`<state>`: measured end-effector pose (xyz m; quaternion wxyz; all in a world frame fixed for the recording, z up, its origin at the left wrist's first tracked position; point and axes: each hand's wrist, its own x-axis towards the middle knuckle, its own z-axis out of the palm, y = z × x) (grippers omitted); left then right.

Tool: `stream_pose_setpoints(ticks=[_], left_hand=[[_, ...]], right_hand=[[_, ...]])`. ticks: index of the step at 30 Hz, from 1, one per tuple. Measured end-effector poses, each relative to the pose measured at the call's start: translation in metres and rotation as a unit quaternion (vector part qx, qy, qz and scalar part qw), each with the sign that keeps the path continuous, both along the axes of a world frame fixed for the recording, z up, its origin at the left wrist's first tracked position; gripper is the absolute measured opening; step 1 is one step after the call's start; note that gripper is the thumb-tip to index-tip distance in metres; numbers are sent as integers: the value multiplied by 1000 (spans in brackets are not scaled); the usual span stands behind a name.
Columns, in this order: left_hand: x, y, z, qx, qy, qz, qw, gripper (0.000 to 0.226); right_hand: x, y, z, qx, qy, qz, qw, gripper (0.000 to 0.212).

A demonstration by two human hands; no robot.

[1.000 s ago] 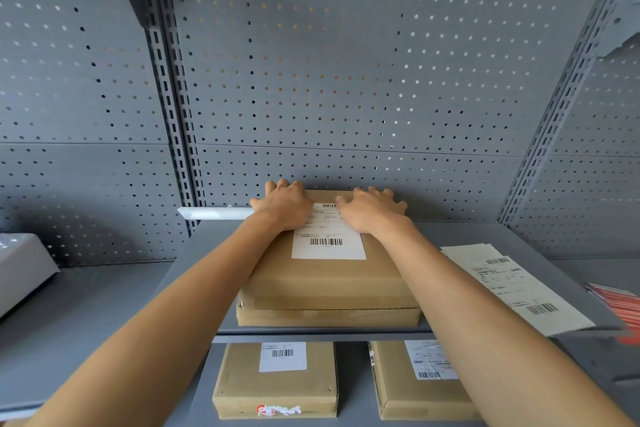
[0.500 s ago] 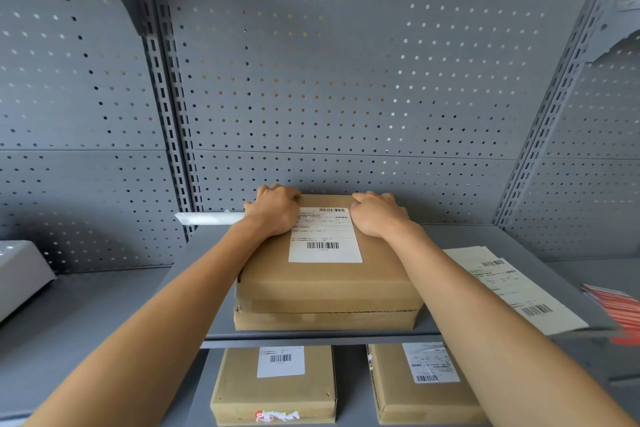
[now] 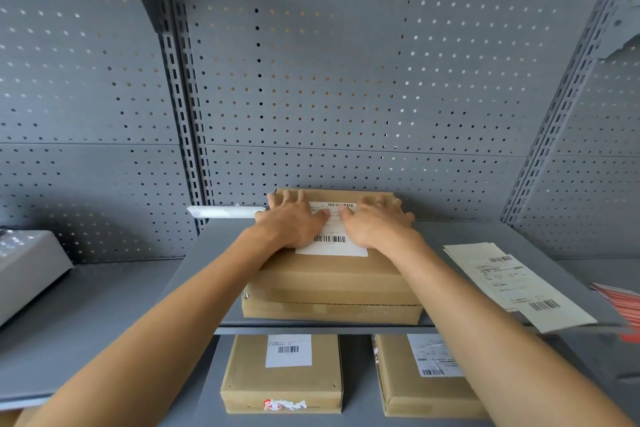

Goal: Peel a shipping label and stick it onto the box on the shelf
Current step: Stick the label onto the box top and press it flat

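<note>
Head view: both hands [image 3: 332,224] press flat the label [image 3: 331,247] on the box [image 3: 332,282].

Both hands lie flat, fingers spread, on the shipping label [image 3: 330,239] atop the cardboard box [image 3: 332,282] on the grey shelf [image 3: 450,239]: the left hand [image 3: 294,222] at the label's 9 o'clock side, the right hand [image 3: 375,224] at its 3 o'clock side, thumbs nearly meeting. At 3 o'clock of the box lies a label sheet [image 3: 516,284]; at 6 o'clock, on the lower shelf, sit two labelled boxes [image 3: 282,374].
</note>
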<state>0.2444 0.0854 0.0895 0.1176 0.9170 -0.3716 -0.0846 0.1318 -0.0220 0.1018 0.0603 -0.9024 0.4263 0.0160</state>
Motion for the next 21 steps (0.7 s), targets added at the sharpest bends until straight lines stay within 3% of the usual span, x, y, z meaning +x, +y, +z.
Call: stream_pose_setpoints(ticks=[13, 17, 21], left_hand=[[29, 21, -4, -62, 44, -64, 995, 23], [19, 29, 3, -58, 24, -55, 997, 31], [-1, 35, 10, -53, 2, -18, 998, 61]], right_hand=[[-30, -20, 0, 42, -50, 54, 996, 55], [-32, -8, 5, -19, -55, 26, 998, 56], [-32, 14, 13, -52, -28, 27, 998, 69]])
